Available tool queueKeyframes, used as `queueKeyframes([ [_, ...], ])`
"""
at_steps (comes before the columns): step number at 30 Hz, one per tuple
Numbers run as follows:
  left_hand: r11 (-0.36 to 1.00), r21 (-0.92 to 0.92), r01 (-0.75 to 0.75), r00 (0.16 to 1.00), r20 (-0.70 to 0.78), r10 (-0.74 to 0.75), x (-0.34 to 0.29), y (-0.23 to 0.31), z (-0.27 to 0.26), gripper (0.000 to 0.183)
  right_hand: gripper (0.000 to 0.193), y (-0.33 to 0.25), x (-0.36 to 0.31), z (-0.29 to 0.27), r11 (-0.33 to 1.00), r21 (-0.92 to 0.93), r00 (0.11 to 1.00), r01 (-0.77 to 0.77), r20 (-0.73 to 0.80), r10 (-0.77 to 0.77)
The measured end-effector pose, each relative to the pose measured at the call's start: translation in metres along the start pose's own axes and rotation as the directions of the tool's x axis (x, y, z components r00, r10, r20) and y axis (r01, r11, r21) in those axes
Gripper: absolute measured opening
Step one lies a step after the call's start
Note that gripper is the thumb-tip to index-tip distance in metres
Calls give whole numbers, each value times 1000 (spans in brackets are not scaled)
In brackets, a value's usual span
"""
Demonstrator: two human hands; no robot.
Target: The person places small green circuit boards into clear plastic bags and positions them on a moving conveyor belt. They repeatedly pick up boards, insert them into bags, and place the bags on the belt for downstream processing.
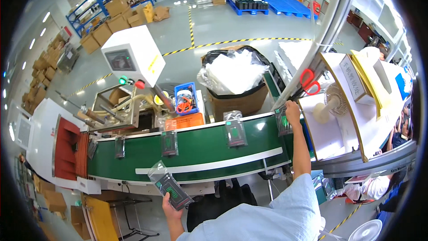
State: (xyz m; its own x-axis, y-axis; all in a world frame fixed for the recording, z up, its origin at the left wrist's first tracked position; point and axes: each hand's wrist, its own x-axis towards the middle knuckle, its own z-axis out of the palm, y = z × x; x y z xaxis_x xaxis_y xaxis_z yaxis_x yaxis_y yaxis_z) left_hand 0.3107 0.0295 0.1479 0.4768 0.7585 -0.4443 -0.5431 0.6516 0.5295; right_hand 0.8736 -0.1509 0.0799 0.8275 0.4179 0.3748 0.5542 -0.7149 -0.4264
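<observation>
In the head view, the two hands are working well apart. The left hand (173,210) is clamping a bagged black packet (172,188), tilting it over the near edge of the green conveyor (205,145). The right hand (292,113) is touching a second bagged packet (284,124) near its top; whether it is gripping, I cannot tell. A third packet (235,133) is lying between the hands, a fourth (169,143) straight beyond the left one. A white strip (214,164) is running along the belt between them. Just beyond the right hand, a metal post (307,69) and red scissors (309,82) are crowding the space; a fan (331,105) is standing to its right. Beyond and left of that hand, a carton (240,108) is holding white packing material (236,72).
</observation>
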Motion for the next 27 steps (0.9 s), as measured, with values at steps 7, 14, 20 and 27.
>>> queueKeyframes([
  [7, 999, 37, -32, 999, -2, 32, 3, 5, -6, 46, 11, 6, 4, 16, 983, -185, 999, 21, 34, -15],
  [14, 998, 18, -54, 997, -53, 55, -6, 8, -8, 47, 13, 31, 5, 67, 991, 30, 982, -134, 135, 129],
  [20, 999, 36, -9, 1000, -9, 10, -7, 2, -2, 48, 23, 39, -23, 130, 953, 105, 956, -283, 108, 272],
  [27, 995, 94, 17, 998, 50, -22, -10, -3, 3, 50, 25, -42, -50, 145, 941, 126, 949, -314, 75, 306],
])
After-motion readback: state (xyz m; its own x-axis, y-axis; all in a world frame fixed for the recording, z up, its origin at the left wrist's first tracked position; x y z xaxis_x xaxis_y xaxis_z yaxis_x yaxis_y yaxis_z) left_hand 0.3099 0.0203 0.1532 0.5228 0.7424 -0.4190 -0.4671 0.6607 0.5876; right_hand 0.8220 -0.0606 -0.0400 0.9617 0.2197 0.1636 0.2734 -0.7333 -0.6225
